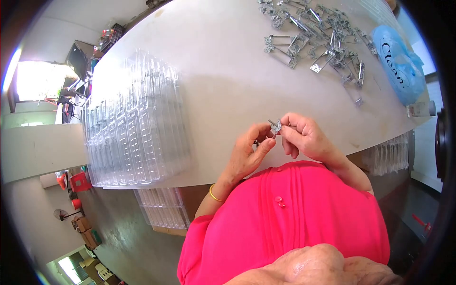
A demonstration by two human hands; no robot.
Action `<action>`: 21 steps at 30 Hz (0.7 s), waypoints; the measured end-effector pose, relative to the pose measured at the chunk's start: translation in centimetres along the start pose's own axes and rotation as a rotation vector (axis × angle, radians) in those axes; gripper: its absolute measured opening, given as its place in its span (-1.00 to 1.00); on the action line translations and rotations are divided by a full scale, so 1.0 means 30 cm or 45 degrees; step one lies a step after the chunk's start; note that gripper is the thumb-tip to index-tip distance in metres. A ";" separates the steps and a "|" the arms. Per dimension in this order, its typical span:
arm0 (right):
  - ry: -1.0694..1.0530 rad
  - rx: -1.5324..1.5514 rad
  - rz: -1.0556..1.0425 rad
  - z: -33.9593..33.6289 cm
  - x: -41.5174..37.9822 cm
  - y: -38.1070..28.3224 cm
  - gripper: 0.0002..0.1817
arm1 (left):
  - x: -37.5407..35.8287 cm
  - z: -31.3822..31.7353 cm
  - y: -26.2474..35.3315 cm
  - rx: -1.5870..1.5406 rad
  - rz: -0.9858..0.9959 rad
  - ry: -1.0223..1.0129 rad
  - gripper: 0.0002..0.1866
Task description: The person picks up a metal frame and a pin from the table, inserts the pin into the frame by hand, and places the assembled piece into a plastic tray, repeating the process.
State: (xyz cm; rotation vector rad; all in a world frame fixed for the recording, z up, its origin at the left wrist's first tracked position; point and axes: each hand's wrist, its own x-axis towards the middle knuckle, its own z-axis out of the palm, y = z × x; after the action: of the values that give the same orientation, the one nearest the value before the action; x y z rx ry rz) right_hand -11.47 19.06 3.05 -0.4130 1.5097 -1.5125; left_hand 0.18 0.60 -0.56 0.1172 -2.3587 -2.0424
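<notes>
Close to the table's near edge, a small grey metal bracket part [275, 126] is held between my two hands. My left hand [252, 148] has its fingers and thumb curled around the part's left side. From the right, my right hand [305, 135] pinches the same part with thumb and index finger, the other fingers bent beneath. The far end of the part shows; its lower portion is hidden by my fingers. Beyond my hands lies a loose pile of similar metal bracket assemblies [327, 38] with rods and grey end pieces.
A tall stack of clear plastic trays [137, 123] stands on the white table [223, 95] to my left. A blue plastic bag [398, 64] and a small clear container [421, 109] are at the right edge. More clear trays [164, 207] sit below the tabletop.
</notes>
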 end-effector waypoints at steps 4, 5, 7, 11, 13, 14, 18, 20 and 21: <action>-0.062 -0.054 0.028 -0.007 -0.010 -0.007 -0.86 | -0.005 0.007 -0.005 -0.015 -0.028 0.060 -0.64; -0.063 -0.054 0.027 -0.008 -0.014 -0.011 -0.86 | -0.007 0.009 -0.013 -0.085 -0.060 0.117 -0.64; -0.030 -0.108 0.069 -0.009 -0.027 -0.015 -0.88 | -0.010 0.011 -0.021 -0.158 -0.096 0.173 -0.65; -0.001 -0.057 0.027 -0.043 -0.020 0.030 -0.90 | -0.004 0.012 -0.004 -0.056 -0.075 0.223 -0.66; 0.191 -0.088 -0.266 -0.042 -0.007 0.051 -0.90 | -0.007 0.011 0.009 0.037 -0.065 0.211 -0.67; 0.187 -0.078 -0.259 -0.040 -0.001 0.052 -0.90 | -0.003 0.016 0.011 0.128 -0.010 0.201 -0.66; 0.242 -0.044 -0.391 -0.021 0.008 0.033 -0.90 | 0.007 0.039 0.000 0.415 0.186 0.228 -0.60; 0.273 -0.250 -0.463 -0.015 0.018 0.043 -0.92 | 0.009 0.041 -0.009 0.515 0.259 0.260 -0.59; 0.262 -0.245 -0.460 -0.008 0.020 0.042 -0.92 | 0.009 0.040 -0.013 0.613 0.338 0.289 -0.58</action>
State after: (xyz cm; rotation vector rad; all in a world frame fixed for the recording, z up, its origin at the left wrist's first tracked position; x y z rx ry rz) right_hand -11.52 18.97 1.62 -0.6901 1.8239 -1.7338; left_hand -0.15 1.71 -1.13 0.0356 -2.5037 -1.2518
